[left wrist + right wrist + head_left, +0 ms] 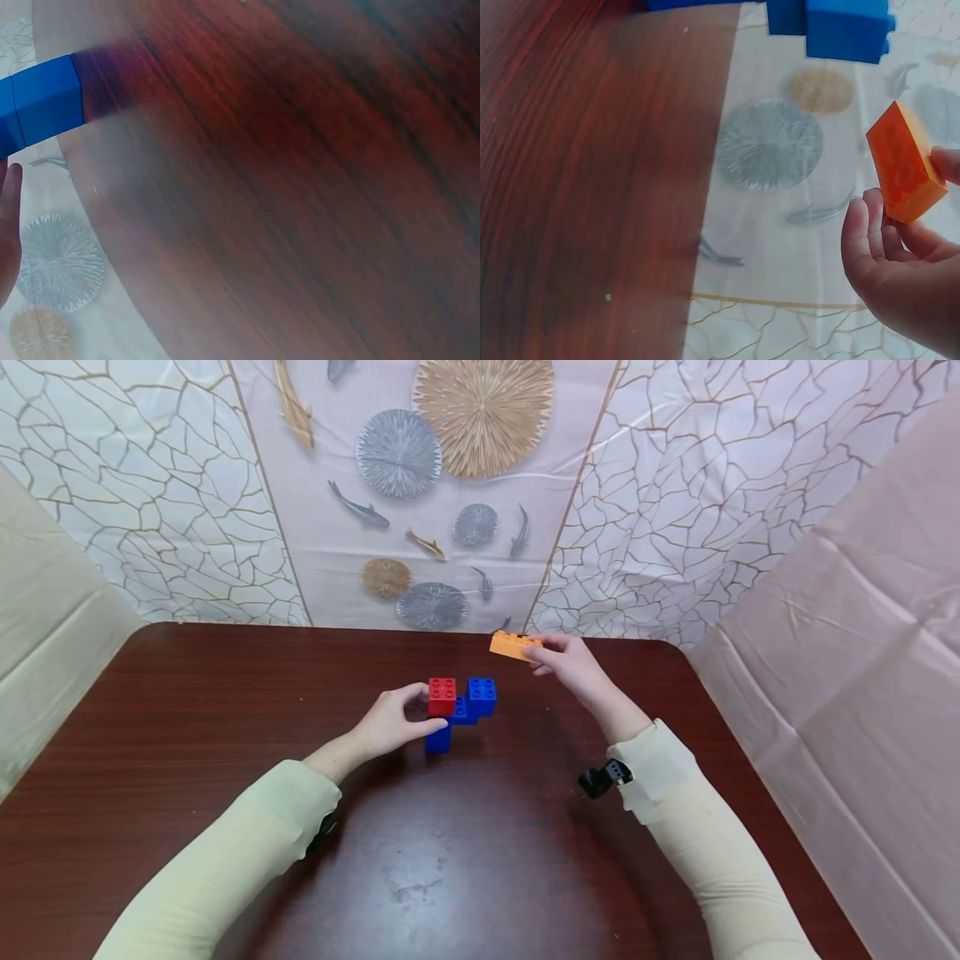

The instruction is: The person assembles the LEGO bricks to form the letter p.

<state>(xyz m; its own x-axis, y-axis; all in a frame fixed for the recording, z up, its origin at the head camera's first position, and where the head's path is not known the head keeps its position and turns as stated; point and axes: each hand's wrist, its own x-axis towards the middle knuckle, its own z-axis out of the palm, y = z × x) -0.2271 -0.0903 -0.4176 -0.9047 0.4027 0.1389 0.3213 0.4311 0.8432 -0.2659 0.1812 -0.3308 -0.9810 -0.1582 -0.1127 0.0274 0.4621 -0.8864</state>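
Observation:
In the head view my left hand (386, 724) holds a small stack of toy building bricks at its left side, thumb in front. A red brick (442, 696) tops the stack on the left, and a raised blue brick (482, 697) sits on its right end. Beneath the red one, a blue brick (438, 741) reaches down toward the table. My right hand (572, 667) pinches a long orange brick (512, 646) by its right end, in the air behind and right of the stack. The right wrist view shows the hollow underside of this orange brick (901, 165).
The dark wooden table (405, 860) ends at a patterned cloth (480, 527) behind. Pale cloth (862, 635) also rises along the right side. A black device (603, 778) is worn at the right sleeve cuff.

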